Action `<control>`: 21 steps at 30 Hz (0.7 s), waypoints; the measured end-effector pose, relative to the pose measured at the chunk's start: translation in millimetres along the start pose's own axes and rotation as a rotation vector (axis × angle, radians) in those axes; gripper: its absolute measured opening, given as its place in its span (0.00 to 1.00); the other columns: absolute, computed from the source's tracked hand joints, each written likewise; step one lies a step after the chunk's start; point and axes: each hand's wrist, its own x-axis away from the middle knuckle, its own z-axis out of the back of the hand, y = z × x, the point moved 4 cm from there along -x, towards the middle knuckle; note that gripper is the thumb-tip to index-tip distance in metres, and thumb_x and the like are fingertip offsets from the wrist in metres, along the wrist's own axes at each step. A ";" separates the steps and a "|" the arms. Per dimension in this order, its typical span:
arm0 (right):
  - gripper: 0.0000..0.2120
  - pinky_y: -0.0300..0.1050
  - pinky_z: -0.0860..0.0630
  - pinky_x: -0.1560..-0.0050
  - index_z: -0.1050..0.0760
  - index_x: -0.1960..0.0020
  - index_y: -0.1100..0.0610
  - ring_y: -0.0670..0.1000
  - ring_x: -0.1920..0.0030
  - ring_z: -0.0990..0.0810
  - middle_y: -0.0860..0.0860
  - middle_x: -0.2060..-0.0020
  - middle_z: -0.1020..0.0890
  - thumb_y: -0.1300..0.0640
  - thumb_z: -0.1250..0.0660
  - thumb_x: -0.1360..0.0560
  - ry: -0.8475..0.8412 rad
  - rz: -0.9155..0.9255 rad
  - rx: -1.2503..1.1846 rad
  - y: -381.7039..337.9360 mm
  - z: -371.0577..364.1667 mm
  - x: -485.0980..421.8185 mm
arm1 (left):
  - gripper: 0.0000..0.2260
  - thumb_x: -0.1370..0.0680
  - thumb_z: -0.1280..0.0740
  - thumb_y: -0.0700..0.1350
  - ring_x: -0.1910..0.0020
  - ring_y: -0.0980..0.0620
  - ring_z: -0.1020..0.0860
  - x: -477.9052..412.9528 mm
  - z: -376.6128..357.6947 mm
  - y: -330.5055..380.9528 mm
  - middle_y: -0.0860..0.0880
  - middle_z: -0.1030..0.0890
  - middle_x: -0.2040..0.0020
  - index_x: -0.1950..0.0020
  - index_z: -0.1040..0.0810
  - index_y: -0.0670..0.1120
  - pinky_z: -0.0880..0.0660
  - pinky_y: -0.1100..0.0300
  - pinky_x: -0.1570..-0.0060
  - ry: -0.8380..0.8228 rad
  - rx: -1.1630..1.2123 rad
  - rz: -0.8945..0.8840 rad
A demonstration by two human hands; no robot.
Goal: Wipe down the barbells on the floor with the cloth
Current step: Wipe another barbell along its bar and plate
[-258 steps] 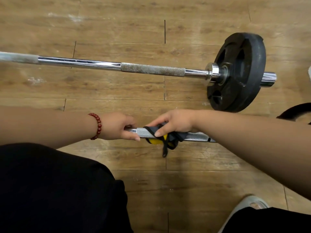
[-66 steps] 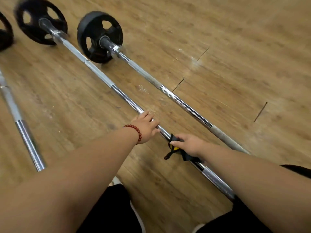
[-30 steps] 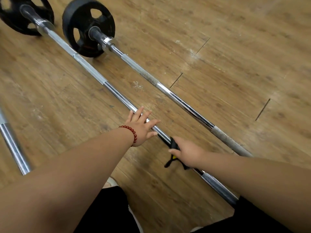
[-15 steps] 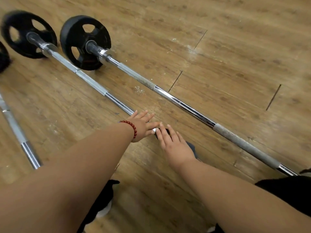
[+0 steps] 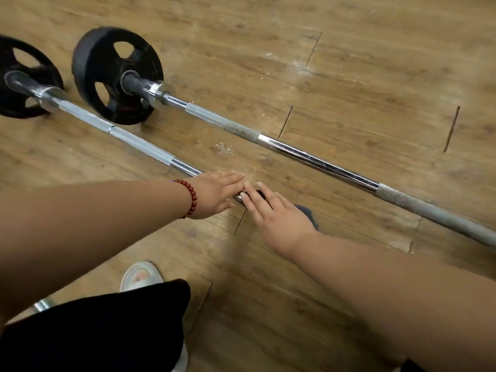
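Barbells: lay side by side on the wooden floor [image 5: 349, 76], both slanting the same way. Near barbell [image 5: 139, 146]: carried a black plate [image 5: 18, 76] at its far end; shaft hidden from the hands onward. Far barbell [image 5: 308, 157]: lay just beyond the near barbell, roughly parallel and apart from it, with a second black plate [image 5: 115, 73] standing just beside the near barbell's knurled stretch.

Left hand [image 5: 214, 194]: rested on the near barbell's shaft, fingers straight and close together, gripped nothing. Wore a red bead bracelet [image 5: 192, 198] at the wrist.

Right hand [image 5: 279, 218]: lay flat on the same shaft just beside the left hand, fingers straight and slightly spread, fingertips almost touching the left hand's. Pressed the cloth [image 5: 308, 213] down onto the near barbell; curled round nothing.

Cloth: dark, mostly covered by the right hand. Showed one corner past the hand's outer edge, on the far barbell's side, and a black bit between the fingers. Could not tell how far round the shaft it went.

On the person's side of the near barbell: a pale slipper [image 5: 141, 275] with toes showing, and black clothing [image 5: 107, 331].
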 end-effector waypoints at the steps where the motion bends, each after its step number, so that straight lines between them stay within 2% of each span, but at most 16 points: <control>1: 0.33 0.51 0.55 0.24 0.79 0.32 0.56 0.57 0.24 0.65 0.53 0.30 0.75 0.56 0.53 0.19 0.015 -0.028 0.001 -2.0 -1.0 -5.8 | 0.27 0.17 0.49 0.53 0.23 0.50 0.54 0.9 -0.7 -8.6 0.48 0.54 0.21 0.22 0.55 0.47 0.55 0.59 0.27 0.004 -0.006 -0.012; 3: 0.34 0.52 0.52 0.24 0.76 0.30 0.57 0.58 0.23 0.61 0.54 0.30 0.73 0.58 0.51 0.20 0.016 -0.064 0.036 0.5 -8.0 0.8 | 0.27 0.17 0.49 0.54 0.23 0.52 0.53 1.9 -2.5 -27.7 0.49 0.52 0.21 0.22 0.56 0.48 0.55 0.60 0.27 0.007 -0.002 -0.023; 6: 0.37 0.55 0.35 0.29 0.54 0.22 0.59 0.60 0.24 0.43 0.57 0.24 0.51 0.60 0.41 0.27 0.028 -0.075 0.040 8.1 -9.6 25.1 | 0.27 0.18 0.48 0.56 0.23 0.52 0.49 2.1 -7.4 -55.1 0.50 0.48 0.22 0.22 0.51 0.49 0.50 0.58 0.26 0.018 -0.010 -0.041; 8: 0.36 0.55 0.32 0.33 0.47 0.23 0.59 0.59 0.26 0.38 0.57 0.24 0.41 0.60 0.38 0.29 0.011 -0.077 0.045 9.0 -12.1 32.6 | 0.26 0.18 0.47 0.57 0.25 0.51 0.43 2.6 -8.9 -66.7 0.50 0.43 0.23 0.22 0.47 0.50 0.45 0.58 0.29 0.007 0.013 -0.092; 10: 0.35 0.55 0.31 0.33 0.48 0.24 0.59 0.60 0.27 0.37 0.57 0.25 0.39 0.59 0.41 0.29 0.007 -0.127 0.045 1.5 -11.6 27.4 | 0.27 0.20 0.49 0.61 0.30 0.52 0.37 0.7 -7.8 -78.0 0.51 0.37 0.26 0.24 0.43 0.51 0.41 0.60 0.34 0.029 -0.033 -0.148; 11: 0.35 0.55 0.31 0.33 0.50 0.24 0.60 0.60 0.27 0.37 0.58 0.25 0.39 0.58 0.43 0.28 0.027 -0.153 0.058 -4.9 -8.1 16.8 | 0.32 0.23 0.54 0.66 0.32 0.51 0.35 -0.2 -5.6 -83.6 0.51 0.34 0.28 0.25 0.41 0.51 0.39 0.60 0.36 0.072 -0.075 -0.171; 12: 0.35 0.55 0.33 0.31 0.54 0.23 0.60 0.60 0.25 0.40 0.58 0.24 0.42 0.58 0.45 0.27 0.057 -0.182 0.082 -10.5 -4.1 1.9 | 0.38 0.28 0.60 0.70 0.34 0.51 0.33 -0.5 -3.0 -88.6 0.51 0.32 0.30 0.26 0.39 0.51 0.37 0.60 0.38 0.122 -0.097 -0.188; 14: 0.35 0.54 0.45 0.26 0.69 0.25 0.59 0.59 0.23 0.54 0.57 0.22 0.56 0.58 0.49 0.22 0.018 -0.220 0.136 -25.3 1.6 -30.1 | 0.49 0.36 0.71 0.75 0.38 0.49 0.30 -0.2 -3.8 -95.6 0.50 0.27 0.36 0.30 0.32 0.51 0.33 0.58 0.42 0.195 -0.092 -0.251; 16: 0.34 0.52 0.52 0.25 0.75 0.29 0.58 0.58 0.23 0.61 0.56 0.23 0.63 0.57 0.50 0.20 -0.016 -0.268 0.140 -37.8 5.4 -55.5 | 0.50 0.36 0.71 0.76 0.42 0.49 0.28 -2.2 -8.2 -102.9 0.49 0.24 0.41 0.34 0.28 0.50 0.32 0.56 0.46 0.259 -0.092 -0.297; 17: 0.36 0.52 0.51 0.25 0.73 0.27 0.58 0.58 0.23 0.59 0.56 0.23 0.61 0.57 0.49 0.21 0.002 -0.293 0.140 -40.5 6.2 -62.6 | 0.45 0.33 0.66 0.75 0.43 0.49 0.27 -3.1 -9.4 -105.2 0.50 0.24 0.42 0.35 0.28 0.50 0.31 0.57 0.48 0.269 -0.098 -0.304; 19: 0.36 0.53 0.44 0.27 0.62 0.23 0.60 0.58 0.23 0.47 0.57 0.22 0.49 0.58 0.47 0.25 0.062 -0.333 0.150 -39.7 1.8 -60.0 | 0.35 0.29 0.57 0.70 0.46 0.50 0.27 -6.0 -11.4 -106.8 0.50 0.24 0.44 0.38 0.28 0.49 0.32 0.57 0.53 0.258 -0.115 -0.298; 21: 0.33 0.53 0.41 0.28 0.52 0.23 0.59 0.58 0.26 0.40 0.57 0.25 0.39 0.59 0.49 0.27 0.099 -0.368 0.171 -33.4 -6.6 -39.0 | 0.30 0.27 0.54 0.68 0.53 0.52 0.28 -6.1 -13.3 -108.4 0.51 0.23 0.47 0.39 0.29 0.50 0.33 0.58 0.58 0.213 -0.106 -0.293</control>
